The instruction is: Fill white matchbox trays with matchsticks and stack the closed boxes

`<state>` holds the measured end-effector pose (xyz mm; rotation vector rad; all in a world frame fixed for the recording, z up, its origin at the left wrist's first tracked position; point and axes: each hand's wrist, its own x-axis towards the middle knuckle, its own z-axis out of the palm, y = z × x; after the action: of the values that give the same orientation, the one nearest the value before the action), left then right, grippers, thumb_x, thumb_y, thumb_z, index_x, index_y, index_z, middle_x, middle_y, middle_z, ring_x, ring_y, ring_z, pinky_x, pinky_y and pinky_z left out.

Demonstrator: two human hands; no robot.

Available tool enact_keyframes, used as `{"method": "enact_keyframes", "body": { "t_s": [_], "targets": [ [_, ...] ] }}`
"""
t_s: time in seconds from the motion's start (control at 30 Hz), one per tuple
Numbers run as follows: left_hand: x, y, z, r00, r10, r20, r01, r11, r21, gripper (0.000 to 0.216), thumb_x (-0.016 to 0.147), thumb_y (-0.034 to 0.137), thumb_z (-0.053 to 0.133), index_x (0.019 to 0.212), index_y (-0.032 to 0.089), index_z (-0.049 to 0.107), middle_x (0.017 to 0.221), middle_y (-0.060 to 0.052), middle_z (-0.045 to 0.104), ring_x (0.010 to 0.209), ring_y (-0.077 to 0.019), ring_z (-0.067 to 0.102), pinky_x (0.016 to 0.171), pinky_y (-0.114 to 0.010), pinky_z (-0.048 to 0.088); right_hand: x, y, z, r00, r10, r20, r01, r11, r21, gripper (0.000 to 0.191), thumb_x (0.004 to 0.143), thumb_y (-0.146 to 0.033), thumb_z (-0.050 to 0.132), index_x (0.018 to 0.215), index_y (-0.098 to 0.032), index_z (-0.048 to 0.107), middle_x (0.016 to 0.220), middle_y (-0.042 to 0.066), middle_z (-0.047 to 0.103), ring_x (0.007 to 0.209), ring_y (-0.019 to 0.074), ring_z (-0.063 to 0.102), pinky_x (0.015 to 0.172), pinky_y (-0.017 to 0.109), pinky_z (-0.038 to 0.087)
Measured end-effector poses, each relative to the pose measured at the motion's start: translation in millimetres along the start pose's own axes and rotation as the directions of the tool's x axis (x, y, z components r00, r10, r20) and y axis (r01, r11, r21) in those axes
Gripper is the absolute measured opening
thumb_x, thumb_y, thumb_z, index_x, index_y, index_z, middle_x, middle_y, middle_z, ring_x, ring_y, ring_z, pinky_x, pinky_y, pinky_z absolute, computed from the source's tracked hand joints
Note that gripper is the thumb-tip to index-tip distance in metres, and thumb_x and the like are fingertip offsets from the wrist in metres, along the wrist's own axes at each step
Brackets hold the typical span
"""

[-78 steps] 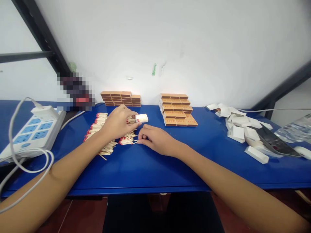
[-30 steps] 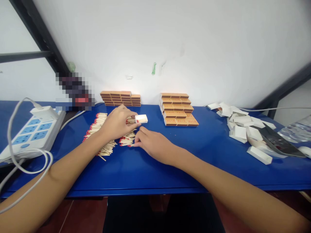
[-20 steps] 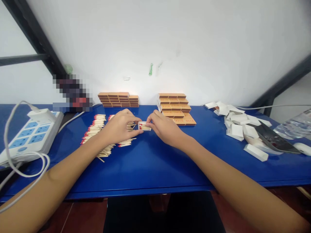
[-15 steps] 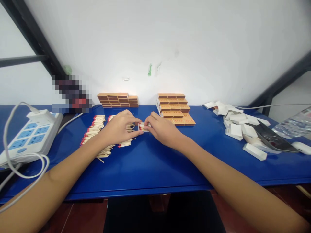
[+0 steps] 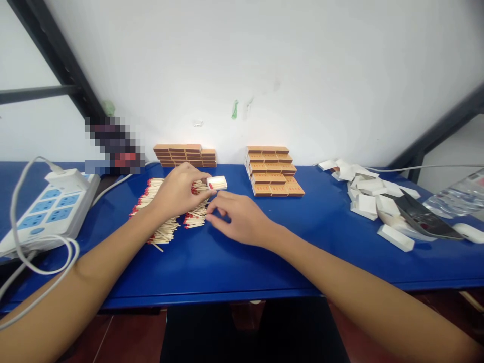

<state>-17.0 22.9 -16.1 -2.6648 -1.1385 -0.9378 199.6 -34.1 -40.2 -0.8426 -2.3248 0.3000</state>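
Note:
My left hand (image 5: 183, 191) holds a small white matchbox tray (image 5: 223, 185) between thumb and fingers, with some red-tipped matches lying inside it. Just below the tray, my right hand (image 5: 240, 217) is curled, its thumb and fingertips pinching at the plain ends of matches in the smaller pile (image 5: 194, 219). How many matches it has is too small to see. A larger pile of matches (image 5: 166, 233) lies to the left, partly hidden under my left hand and wrist.
Closed matchboxes stand stacked by the wall at left (image 5: 185, 156) and in a stepped stack at right (image 5: 274, 171). White empty trays (image 5: 368, 186) lie heaped on the right beside a dark flat object (image 5: 427, 217). A power strip (image 5: 56, 206) with looping white cable sits left.
My right hand has let go of the white tray and moved down and left to the matches. My left hand has shifted the tray slightly up and left.

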Motion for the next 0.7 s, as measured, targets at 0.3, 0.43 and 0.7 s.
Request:
{"method": "enact_keyframes", "body": {
  "t_s": [0.3,0.43,0.7],
  "targets": [
    [-0.7,-2.9,1.4,0.999,-0.028,-0.031,0.029,0.998,0.058,0.035,0.093,0.045,0.074,0.112,0.016,0.081,0.096,-0.01,0.079,0.094,-0.0287,0.065,0.085,-0.042,0.051,6.3,-9.4,24.9,0.982,0.022,0.188,-0.019,1.0,-0.016,0.016,0.105,-0.03,0.064,0.109,-0.017,0.072,0.108,0.006,0.07,0.088,0.018,0.063,0.078,0.032,0.045],
    [-1.0,-0.5,1.7,0.999,-0.043,-0.017,0.044,0.997,0.059,0.034,0.093,0.043,0.075,0.114,0.017,0.081,0.095,-0.009,0.079,0.093,-0.028,0.065,0.083,-0.04,0.051,8.0,-10.7,23.6,0.975,0.07,0.212,-0.071,0.997,0.0,0.013,0.106,-0.029,0.064,0.101,-0.018,0.07,0.109,0.006,0.07,0.089,0.0174,0.064,0.078,0.031,0.045],
    [-1.2,-2.3,3.1,1.0,-0.02,-0.007,0.02,0.999,0.031,0.035,0.092,0.043,0.076,0.114,0.016,0.081,0.096,-0.009,0.079,0.094,-0.0273,0.066,0.085,-0.04,0.052,6.6,-22.5,9.0,0.891,0.222,0.397,-0.139,0.964,-0.228,0.026,0.111,-0.036,0.054,0.109,-0.013,0.066,0.113,0.012,0.068,0.086,0.0216,0.066,0.074,0.035,0.047]
  ]
}}
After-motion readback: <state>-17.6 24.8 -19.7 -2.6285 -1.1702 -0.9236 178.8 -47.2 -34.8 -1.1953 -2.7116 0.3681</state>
